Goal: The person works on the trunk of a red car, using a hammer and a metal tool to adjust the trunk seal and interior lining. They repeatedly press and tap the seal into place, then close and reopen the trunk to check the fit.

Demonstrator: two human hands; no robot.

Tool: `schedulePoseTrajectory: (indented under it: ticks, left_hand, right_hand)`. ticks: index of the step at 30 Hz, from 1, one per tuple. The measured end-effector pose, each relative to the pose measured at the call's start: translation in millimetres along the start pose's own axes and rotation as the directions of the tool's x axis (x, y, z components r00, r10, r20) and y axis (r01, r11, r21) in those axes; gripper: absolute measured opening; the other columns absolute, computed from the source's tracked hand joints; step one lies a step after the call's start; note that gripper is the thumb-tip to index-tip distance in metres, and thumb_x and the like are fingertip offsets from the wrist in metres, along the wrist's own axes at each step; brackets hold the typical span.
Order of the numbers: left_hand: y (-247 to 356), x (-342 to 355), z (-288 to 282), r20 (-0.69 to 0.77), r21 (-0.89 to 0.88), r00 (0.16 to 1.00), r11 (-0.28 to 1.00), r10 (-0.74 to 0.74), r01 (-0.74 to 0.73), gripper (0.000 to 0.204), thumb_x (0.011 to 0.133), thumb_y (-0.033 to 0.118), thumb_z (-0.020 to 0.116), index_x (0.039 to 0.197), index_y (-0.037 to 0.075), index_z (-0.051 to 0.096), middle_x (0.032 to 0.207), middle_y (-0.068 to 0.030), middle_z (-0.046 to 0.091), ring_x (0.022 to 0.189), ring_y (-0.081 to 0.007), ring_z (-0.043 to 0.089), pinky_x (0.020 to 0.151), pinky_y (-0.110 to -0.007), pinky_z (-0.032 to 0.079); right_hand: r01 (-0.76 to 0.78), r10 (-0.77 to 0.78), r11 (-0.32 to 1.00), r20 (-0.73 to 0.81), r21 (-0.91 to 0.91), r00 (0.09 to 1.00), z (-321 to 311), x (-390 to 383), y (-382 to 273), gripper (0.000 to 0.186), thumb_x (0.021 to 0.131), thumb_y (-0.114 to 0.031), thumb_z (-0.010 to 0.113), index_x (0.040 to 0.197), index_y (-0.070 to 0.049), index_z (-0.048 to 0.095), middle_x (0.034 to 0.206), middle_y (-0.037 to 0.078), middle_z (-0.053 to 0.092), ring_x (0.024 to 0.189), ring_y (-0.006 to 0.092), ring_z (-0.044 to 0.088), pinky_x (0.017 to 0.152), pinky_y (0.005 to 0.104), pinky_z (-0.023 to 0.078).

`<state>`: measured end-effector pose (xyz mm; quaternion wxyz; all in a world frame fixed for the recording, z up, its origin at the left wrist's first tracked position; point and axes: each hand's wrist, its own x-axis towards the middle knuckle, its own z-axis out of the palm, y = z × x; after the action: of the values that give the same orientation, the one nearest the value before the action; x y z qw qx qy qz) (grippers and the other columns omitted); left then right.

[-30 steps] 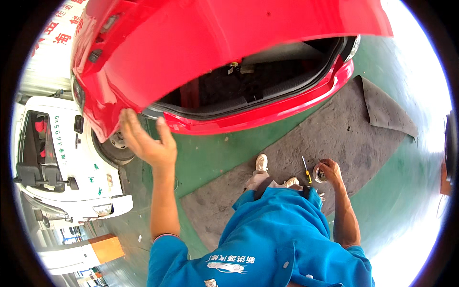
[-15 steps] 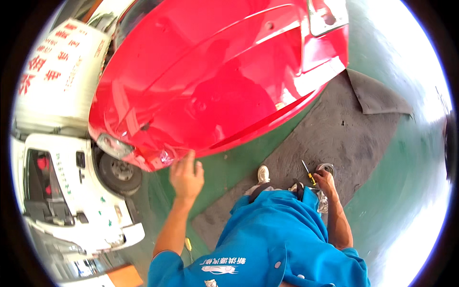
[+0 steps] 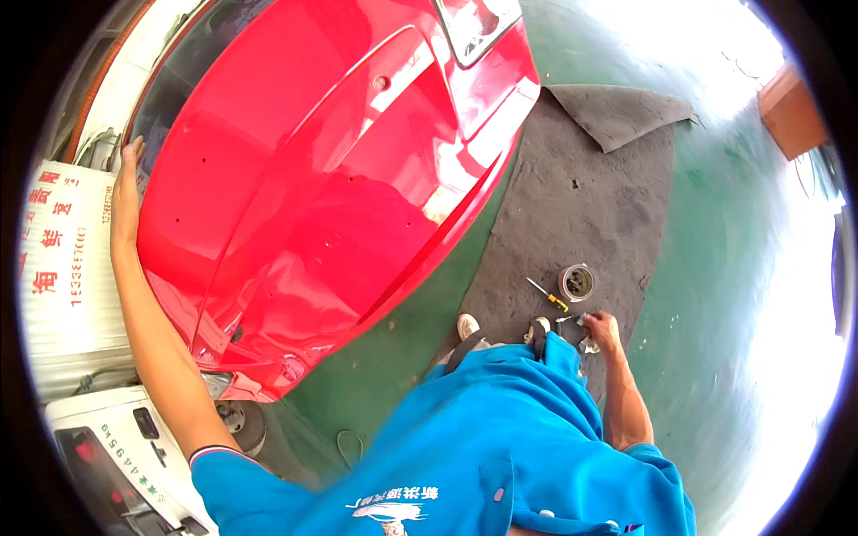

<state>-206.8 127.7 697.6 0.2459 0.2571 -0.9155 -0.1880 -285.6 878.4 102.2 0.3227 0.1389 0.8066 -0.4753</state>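
A large red car (image 3: 295,196) with glossy panels fills the upper left. My left hand (image 3: 126,201) reaches along its far left edge beside the dark glass, fingers stretched out and touching or very near the edge. My right hand (image 3: 604,330) is low over the grey mat (image 3: 617,214), fingers drawn together around something small and pale that I cannot make out. Just left of those fingers is a thin metal tool (image 3: 567,319). A screwdriver (image 3: 558,302) with a yellow handle lies beyond it, next to a round tin (image 3: 564,284) with small dark things inside.
My shoes (image 3: 466,325) stand at the mat's near edge, whose far corner is folded over. A white truck (image 3: 107,447) stands close on the left. At the far right is a brown box (image 3: 792,112). A thin cable loop (image 3: 349,447) lies on the green floor.
My left hand has moved from the car's near lower corner up to its far left edge. My right hand has shifted nearer me, away from the tin and screwdriver. The view has turned too.
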Motion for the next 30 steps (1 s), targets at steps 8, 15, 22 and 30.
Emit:
schedulePoseTrajectory:
  ticks: [8, 15, 22, 30]
  left_hand:
    - [3, -58, 75, 0.349, 0.076, 0.891, 0.939, 0.291, -0.336, 0.085, 0.090, 0.053, 0.070, 0.153, 0.003, 0.041, 0.157, -0.0170, 0.042, 0.149, -0.0291, 0.034, 0.123, -0.040, 0.023]
    - [-41, -115, 166, 0.287, 0.319, 0.882, 0.830, 0.374, -0.457, 0.088, 0.086, 0.049, 0.074, 0.153, 0.004, 0.040, 0.158, -0.0212, 0.038, 0.147, -0.0374, 0.036, 0.120, -0.046, 0.030]
    - [-65, -154, 260, 0.235, 0.426, 0.901, 0.795, 0.365, -0.433, 0.092, 0.086, 0.055, 0.071, 0.155, 0.005, 0.035, 0.160, -0.0197, 0.035, 0.149, -0.0358, 0.032, 0.119, -0.053, 0.030]
    - [-70, -155, 243, 0.258, 0.469, 0.903, 0.773, 0.343, -0.427, 0.091, 0.088, 0.050, 0.071, 0.156, 0.005, 0.032, 0.162, -0.0195, 0.033, 0.150, -0.0352, 0.030, 0.121, -0.052, 0.028]
  right_hand:
    - [-0.014, 0.015, 1.000, 0.090, -0.009, 0.996, 22, -2, 25, 0.022, 0.089, -0.017, 0.069, 0.088, 0.005, 0.070, 0.072, 0.007, 0.066, 0.062, 0.0153, 0.063, 0.053, 0.0318, 0.048]
    - [-0.019, 0.019, 0.999, -0.011, -0.050, 1.000, 5, -30, -30, 0.032, 0.088, -0.022, 0.068, 0.103, 0.005, 0.072, 0.082, 0.012, 0.073, 0.069, 0.0189, 0.069, 0.063, 0.0328, 0.056]
    - [-0.110, 0.107, 0.993, -0.076, -0.046, 0.991, -15, -23, 63, 0.034, 0.083, -0.030, 0.069, 0.097, 0.001, 0.075, 0.078, 0.010, 0.074, 0.072, 0.0211, 0.072, 0.070, 0.0367, 0.056]
    - [-0.217, 0.218, 0.969, -0.003, -0.121, 0.976, 20, -55, 55, 0.030, 0.084, -0.025, 0.070, 0.095, 0.003, 0.075, 0.079, 0.012, 0.075, 0.069, 0.0208, 0.073, 0.064, 0.0334, 0.059]
